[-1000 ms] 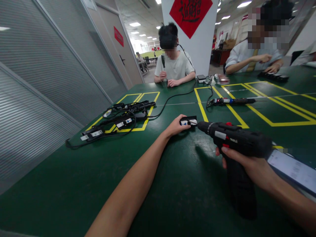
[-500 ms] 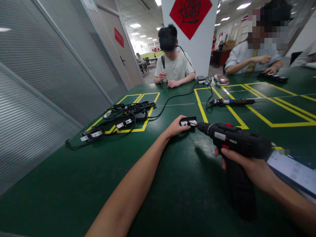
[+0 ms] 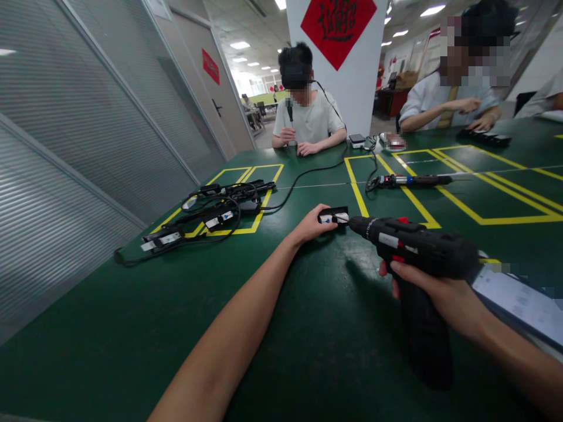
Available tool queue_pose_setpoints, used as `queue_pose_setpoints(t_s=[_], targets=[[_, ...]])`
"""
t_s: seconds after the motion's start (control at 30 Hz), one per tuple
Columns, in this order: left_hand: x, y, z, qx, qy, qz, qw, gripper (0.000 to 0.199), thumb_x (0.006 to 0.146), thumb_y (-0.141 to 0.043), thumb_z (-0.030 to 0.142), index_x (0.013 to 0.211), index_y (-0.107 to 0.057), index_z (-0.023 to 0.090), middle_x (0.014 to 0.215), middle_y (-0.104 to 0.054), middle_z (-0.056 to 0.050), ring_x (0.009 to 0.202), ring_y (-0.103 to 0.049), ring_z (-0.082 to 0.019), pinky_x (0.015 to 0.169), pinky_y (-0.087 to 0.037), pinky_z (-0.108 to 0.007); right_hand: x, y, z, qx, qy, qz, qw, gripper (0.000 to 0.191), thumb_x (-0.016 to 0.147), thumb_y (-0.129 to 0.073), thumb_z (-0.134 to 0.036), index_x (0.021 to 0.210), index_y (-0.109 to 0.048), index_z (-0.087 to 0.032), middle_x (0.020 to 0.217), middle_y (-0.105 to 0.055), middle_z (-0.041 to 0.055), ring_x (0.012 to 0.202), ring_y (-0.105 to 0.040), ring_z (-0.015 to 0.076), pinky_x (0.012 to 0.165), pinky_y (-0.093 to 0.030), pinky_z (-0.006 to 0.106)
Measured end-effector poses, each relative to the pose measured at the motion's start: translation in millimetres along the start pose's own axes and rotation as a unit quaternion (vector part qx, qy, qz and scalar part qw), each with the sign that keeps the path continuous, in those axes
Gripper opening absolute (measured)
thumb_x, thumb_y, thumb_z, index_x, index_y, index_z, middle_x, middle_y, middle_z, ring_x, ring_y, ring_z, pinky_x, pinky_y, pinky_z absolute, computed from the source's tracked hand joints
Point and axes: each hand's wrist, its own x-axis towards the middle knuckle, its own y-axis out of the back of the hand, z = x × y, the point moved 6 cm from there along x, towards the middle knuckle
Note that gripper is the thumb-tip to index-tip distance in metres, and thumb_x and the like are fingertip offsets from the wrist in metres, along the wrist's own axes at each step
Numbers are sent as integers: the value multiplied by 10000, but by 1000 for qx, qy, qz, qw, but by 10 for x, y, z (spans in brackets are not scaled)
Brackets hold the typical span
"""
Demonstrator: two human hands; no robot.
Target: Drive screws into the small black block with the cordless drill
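My right hand (image 3: 433,287) is wrapped round the grip of a black cordless drill (image 3: 422,246) with red switches. The drill points left, and its thin bit reaches a small black block with a white face (image 3: 334,217) and a bit of blue on it. Whether the bit touches a screw there is too small to tell. Fingers and thumb of my left hand (image 3: 314,225) close round the left end of that block and hold it against the green table. The fingers behind the block are partly hidden.
Black devices with cables (image 3: 220,211) lie at the left inside yellow tape. A pen-like electric tool (image 3: 413,180) lies at the right, and a tablet-like screen (image 3: 519,299) sits beside my right wrist. Across the table (image 3: 272,328), one person (image 3: 308,117) holds a screwdriver; another person (image 3: 448,105) handles black parts.
The whole view has shifted very slightly. Both hands, the drill and the block keep the same places relative to each other.
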Motion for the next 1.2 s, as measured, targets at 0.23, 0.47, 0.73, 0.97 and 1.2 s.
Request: queue_pose_setpoints(t_s=[0.23,0.47,0.73,0.97,1.2], targets=[[1,-6,-13,3,8,7,1000,522,678,-684,382,1121,-516,164,959,-600,-40,785,-559,-142,723,-453,-268,-10,-8,-6,16,-3,3,1000,233,862,-552,-435,859,-655,-226,630,-656,-9,565,-551,131,535,-382,277],[8,-8,-33,5,15,10,1000,532,670,-685,393,1124,-517,172,914,-596,-25,753,-551,-137,671,-444,-249,-27,-14,-56,15,-14,29,999,219,835,-574,-431,818,-649,-227,622,-655,-15,570,-556,140,550,-383,289],[10,-11,-59,-2,17,8,1000,539,674,-693,391,1133,-516,171,938,-609,-38,776,-566,-145,691,-457,-264,-30,-27,-47,26,-14,33,999,230,832,-565,-438,806,-657,-228,610,-646,-9,563,-556,151,547,-388,298],[3,-2,-38,-3,18,3,1000,533,681,-684,378,1139,-513,164,957,-608,-40,773,-570,-142,691,-464,-268,-17,-15,-43,7,-4,23,1000,250,833,-552,-454,808,-659,-230,635,-653,5,560,-559,162,543,-394,306],[8,0,-25,-2,2,5,1000,536,671,-691,364,1131,-515,152,943,-598,-35,793,-563,-145,719,-461,-273,-31,-21,-76,5,1,10,1000,237,846,-563,-443,829,-643,-221,655,-655,0,603,-571,157,580,-398,300]])
